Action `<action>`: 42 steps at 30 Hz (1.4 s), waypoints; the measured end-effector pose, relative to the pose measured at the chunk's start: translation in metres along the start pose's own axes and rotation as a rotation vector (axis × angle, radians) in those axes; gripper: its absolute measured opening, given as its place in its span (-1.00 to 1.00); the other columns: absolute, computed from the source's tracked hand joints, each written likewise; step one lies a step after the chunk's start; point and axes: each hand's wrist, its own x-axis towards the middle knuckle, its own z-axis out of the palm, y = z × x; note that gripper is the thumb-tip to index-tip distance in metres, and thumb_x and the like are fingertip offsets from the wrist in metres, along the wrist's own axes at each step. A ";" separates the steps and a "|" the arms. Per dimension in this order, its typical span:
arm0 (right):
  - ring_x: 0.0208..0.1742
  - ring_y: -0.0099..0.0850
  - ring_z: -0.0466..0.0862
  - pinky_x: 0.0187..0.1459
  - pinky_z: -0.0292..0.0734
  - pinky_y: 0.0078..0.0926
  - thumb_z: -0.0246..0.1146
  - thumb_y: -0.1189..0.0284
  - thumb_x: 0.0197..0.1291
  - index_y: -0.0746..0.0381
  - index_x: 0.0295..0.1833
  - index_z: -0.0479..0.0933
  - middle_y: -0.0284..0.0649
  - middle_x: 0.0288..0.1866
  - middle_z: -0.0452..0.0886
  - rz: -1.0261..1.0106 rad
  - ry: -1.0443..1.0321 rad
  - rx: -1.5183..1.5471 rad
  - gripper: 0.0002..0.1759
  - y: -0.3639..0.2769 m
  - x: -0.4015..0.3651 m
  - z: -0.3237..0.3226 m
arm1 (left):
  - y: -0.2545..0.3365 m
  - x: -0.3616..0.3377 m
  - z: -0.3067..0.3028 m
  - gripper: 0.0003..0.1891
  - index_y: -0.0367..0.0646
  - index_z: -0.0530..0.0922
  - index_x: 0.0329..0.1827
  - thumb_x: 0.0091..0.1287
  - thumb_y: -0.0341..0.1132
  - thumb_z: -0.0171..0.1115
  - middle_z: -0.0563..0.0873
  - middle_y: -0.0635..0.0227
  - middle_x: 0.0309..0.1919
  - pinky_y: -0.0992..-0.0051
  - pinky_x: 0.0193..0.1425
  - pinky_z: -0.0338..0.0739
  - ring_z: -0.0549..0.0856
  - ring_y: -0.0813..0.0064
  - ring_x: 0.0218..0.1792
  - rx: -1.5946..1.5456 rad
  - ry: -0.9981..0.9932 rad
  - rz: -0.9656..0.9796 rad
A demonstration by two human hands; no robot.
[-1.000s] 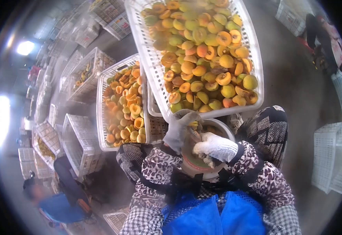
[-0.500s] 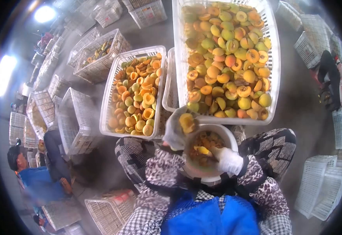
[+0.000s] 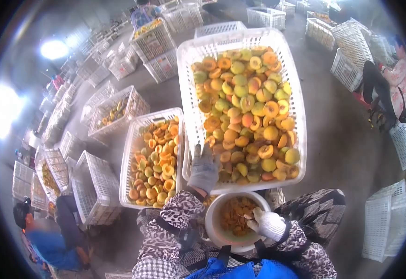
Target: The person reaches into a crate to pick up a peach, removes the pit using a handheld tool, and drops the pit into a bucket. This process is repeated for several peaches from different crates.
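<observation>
My left hand (image 3: pixel 204 173), in a grey-white glove, reaches over the near left corner of the large white crate (image 3: pixel 299 116). Its fingers are stretched out beside the halved apricots (image 3: pixel 240 125), with no fruit visible in it. White-gloved too, my right hand (image 3: pixel 268 225) is closed at the right side of a white bucket (image 3: pixel 211 229); what its fingers hold is too small to tell. Brown-orange scraps (image 3: pixel 234 217) lie inside the bucket, which stands between my legs. To the left, a smaller white crate (image 3: pixel 125 162) holds apricot halves (image 3: pixel 158 162).
A tall crate (image 3: pixel 91 186) stands at the left, near a person in blue (image 3: pixel 52 244). Another person (image 3: pixel 400 81) sits at the far right. Stacked crates (image 3: pixel 389 223) are at the lower right, and more crates (image 3: pixel 154 51) stand at the back.
My left hand has moved from above the bucket up to the large crate, and the yellow piece no longer shows in it. My right hand stays at the bucket. The view has shifted.
</observation>
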 end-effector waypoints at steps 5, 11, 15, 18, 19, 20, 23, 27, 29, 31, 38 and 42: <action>-0.16 0.07 0.66 -0.14 0.56 -0.13 0.23 0.15 0.19 0.34 -0.05 0.45 0.16 -0.24 0.62 0.106 0.029 0.229 -0.55 -0.025 -0.003 -0.037 | 0.011 0.005 -0.021 -0.59 -0.07 0.44 0.26 0.37 -0.21 0.00 0.55 0.19 0.07 0.29 0.08 0.52 0.58 0.21 0.03 -0.466 -0.406 -0.067; -0.01 -0.06 0.62 0.03 0.50 -0.29 0.23 0.26 0.17 0.34 0.06 0.47 0.12 -0.06 0.59 -0.248 0.334 0.517 -0.56 -0.037 -0.004 -0.043 | -0.004 -0.013 -0.054 -0.66 -0.30 0.42 0.18 0.42 -0.32 0.02 0.57 0.11 -0.06 0.24 0.03 0.62 0.65 0.19 -0.07 -2.008 -0.228 -0.709; -0.24 -0.04 0.64 -0.18 0.56 -0.25 0.25 0.28 0.15 0.32 0.00 0.49 0.02 -0.30 0.62 -0.039 0.344 0.520 -0.61 -0.066 0.004 -0.056 | 0.011 -0.020 -0.096 -0.64 -0.30 0.39 0.23 0.46 -0.31 0.00 0.59 0.13 -0.09 0.19 0.12 0.60 0.63 0.17 0.00 -2.535 -0.178 -0.894; -0.35 -0.08 0.63 -0.30 0.54 -0.24 0.24 0.29 0.16 0.33 -0.02 0.45 0.00 -0.39 0.58 -0.071 0.427 0.535 -0.62 -0.049 0.019 -0.025 | 0.024 -0.029 -0.102 -0.63 -0.36 0.39 0.15 0.49 -0.21 -0.05 0.59 -0.03 -0.06 0.02 0.21 0.54 0.61 -0.01 0.03 -3.066 -0.140 -0.769; -0.39 -0.10 0.63 -0.34 0.54 -0.24 0.24 0.29 0.16 0.34 -0.02 0.44 -0.01 -0.42 0.57 -0.085 0.449 0.533 -0.62 -0.044 0.024 -0.016 | 0.028 -0.030 -0.102 -0.63 -0.36 0.39 0.15 0.49 -0.21 -0.05 0.59 -0.03 -0.06 0.02 0.21 0.54 0.61 -0.01 0.03 -3.072 -0.160 -0.785; -0.42 -0.11 0.62 -0.37 0.53 -0.24 0.23 0.30 0.17 0.34 -0.03 0.43 -0.02 -0.45 0.56 -0.103 0.467 0.530 -0.63 -0.042 0.028 -0.008 | 0.031 -0.031 -0.101 -0.63 -0.35 0.40 0.14 0.49 -0.19 -0.06 0.59 -0.04 -0.05 0.03 0.21 0.53 0.61 0.00 0.03 -3.013 -0.085 -0.785; -0.42 -0.07 0.63 -0.38 0.53 -0.19 0.21 0.28 0.17 0.33 -0.02 0.41 0.01 -0.47 0.57 0.111 0.191 0.297 -0.62 -0.068 0.023 -0.053 | 0.036 -0.036 -0.090 -0.64 -0.31 0.43 0.10 0.50 -0.18 -0.07 0.60 0.00 -0.06 0.08 0.20 0.53 0.62 0.05 0.02 -2.973 -0.066 -0.777; -0.34 0.07 0.62 -0.30 0.53 -0.10 0.20 0.25 0.18 0.31 -0.03 0.43 0.11 -0.43 0.59 0.205 0.087 0.417 -0.63 -0.073 0.028 -0.049 | 0.045 -0.040 -0.085 -0.65 -0.29 0.44 0.09 0.50 -0.16 -0.07 0.61 0.10 -0.10 0.15 0.18 0.55 0.64 0.13 -0.03 -2.949 0.032 -0.764; -0.35 0.09 0.62 -0.30 0.53 -0.10 0.21 0.26 0.16 0.31 -0.08 0.43 0.12 -0.44 0.58 0.145 0.152 0.473 -0.64 -0.075 0.030 -0.044 | 0.047 -0.042 -0.083 -0.64 -0.28 0.44 0.08 0.51 -0.14 -0.08 0.61 0.14 -0.12 0.18 0.15 0.57 0.65 0.16 -0.04 -2.913 0.015 -0.783; -0.34 0.10 0.62 -0.29 0.54 -0.10 0.21 0.26 0.16 0.31 -0.08 0.42 0.12 -0.44 0.58 0.152 0.108 0.475 -0.64 -0.078 0.033 -0.043 | 0.048 -0.045 -0.082 -0.61 -0.27 0.46 0.05 0.52 -0.08 -0.09 0.61 0.19 -0.16 0.26 0.12 0.58 0.65 0.21 -0.05 -2.851 -0.031 -0.820; -0.14 -0.14 0.68 -0.17 0.57 -0.28 -0.08 0.18 0.41 0.24 0.00 0.48 -0.07 -0.14 0.65 0.433 -0.094 0.308 -0.62 -0.093 0.039 -0.042 | 0.049 -0.049 -0.064 -0.62 -0.26 0.45 -0.03 0.51 -0.06 -0.09 0.64 0.14 -0.30 0.30 -0.09 0.65 0.68 0.26 -0.25 -2.646 0.015 -0.931; -0.14 -0.15 0.69 -0.17 0.59 -0.27 -0.16 0.15 0.42 0.22 0.04 0.50 -0.07 -0.13 0.66 0.410 -0.008 0.395 -0.56 -0.085 0.042 -0.026 | 0.057 -0.050 -0.058 -0.68 -0.27 0.46 -0.06 0.50 -0.13 -0.05 0.63 0.17 -0.31 0.42 -0.15 0.65 0.67 0.36 -0.27 -2.036 0.202 -0.669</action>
